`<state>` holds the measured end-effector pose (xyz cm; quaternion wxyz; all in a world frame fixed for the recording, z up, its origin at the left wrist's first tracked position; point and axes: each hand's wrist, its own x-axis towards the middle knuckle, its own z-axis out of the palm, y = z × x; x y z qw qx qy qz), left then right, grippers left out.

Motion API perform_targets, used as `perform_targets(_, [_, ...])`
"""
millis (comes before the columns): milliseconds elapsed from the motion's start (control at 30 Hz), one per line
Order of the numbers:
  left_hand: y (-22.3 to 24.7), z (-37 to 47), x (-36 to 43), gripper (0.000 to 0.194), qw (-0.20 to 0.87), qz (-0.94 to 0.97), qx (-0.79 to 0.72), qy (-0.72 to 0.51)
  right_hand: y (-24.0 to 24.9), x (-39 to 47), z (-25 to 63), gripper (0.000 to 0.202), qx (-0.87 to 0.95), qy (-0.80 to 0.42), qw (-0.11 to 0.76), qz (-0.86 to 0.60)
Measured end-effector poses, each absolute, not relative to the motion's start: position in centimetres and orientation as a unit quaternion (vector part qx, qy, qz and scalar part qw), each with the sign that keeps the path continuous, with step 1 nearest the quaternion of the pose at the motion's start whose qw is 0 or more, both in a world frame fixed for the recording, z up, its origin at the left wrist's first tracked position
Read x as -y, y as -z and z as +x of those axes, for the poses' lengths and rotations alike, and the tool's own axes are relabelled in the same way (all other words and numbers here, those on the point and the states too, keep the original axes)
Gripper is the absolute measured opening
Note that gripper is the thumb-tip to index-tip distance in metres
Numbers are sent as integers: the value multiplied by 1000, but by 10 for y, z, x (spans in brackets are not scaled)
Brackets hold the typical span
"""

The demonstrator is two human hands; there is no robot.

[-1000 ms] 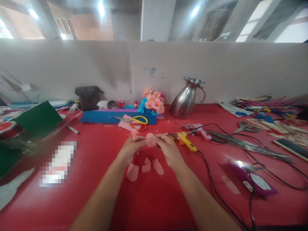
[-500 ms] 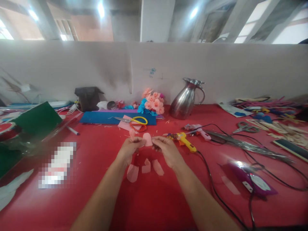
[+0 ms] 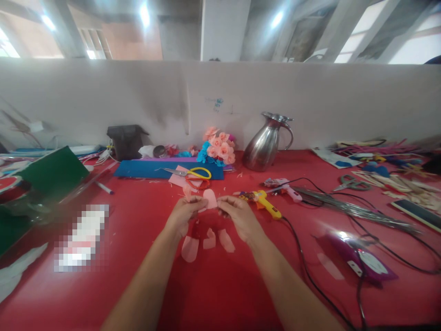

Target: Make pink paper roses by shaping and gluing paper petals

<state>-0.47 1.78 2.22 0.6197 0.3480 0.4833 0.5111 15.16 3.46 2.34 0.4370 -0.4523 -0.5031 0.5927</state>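
A small pink paper petal (image 3: pixel 210 199) is held up between my two hands over the red table (image 3: pixel 213 294). My left hand (image 3: pixel 185 214) pinches its left edge, and my right hand (image 3: pixel 237 214) pinches its right edge. Another pale pink piece (image 3: pixel 187 191) shows just above my left fingers. Loose pink pieces lie on the table below my hands: a rounded one (image 3: pixel 190 248), a small one (image 3: pixel 209 239) and a longer one (image 3: pixel 226 241). Beyond my hands, scissors with yellow and orange handles (image 3: pixel 198 173) rest on pink paper and a blue sheet (image 3: pixel 138 168).
A yellow glue gun (image 3: pixel 268 204) and a pink one (image 3: pixel 291 192) lie to the right with trailing cords. Metal jug (image 3: pixel 263 145) and paper flowers (image 3: pixel 220 147) stand at the back. Grey-handled scissors (image 3: pixel 358 183), wire bundle (image 3: pixel 365 212) and purple packet (image 3: pixel 361 262) lie right; green board (image 3: pixel 55 174) left.
The held petal has tilted and shifted very slightly to the left. Both hands keep nearly the same place and grip.
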Motion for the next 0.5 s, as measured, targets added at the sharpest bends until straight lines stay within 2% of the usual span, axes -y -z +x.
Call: perform_targets(500, [-23, -2, -16, 29, 608, 386, -476, -505, -30, -32, 151, 15, 520, -579, 441, -447])
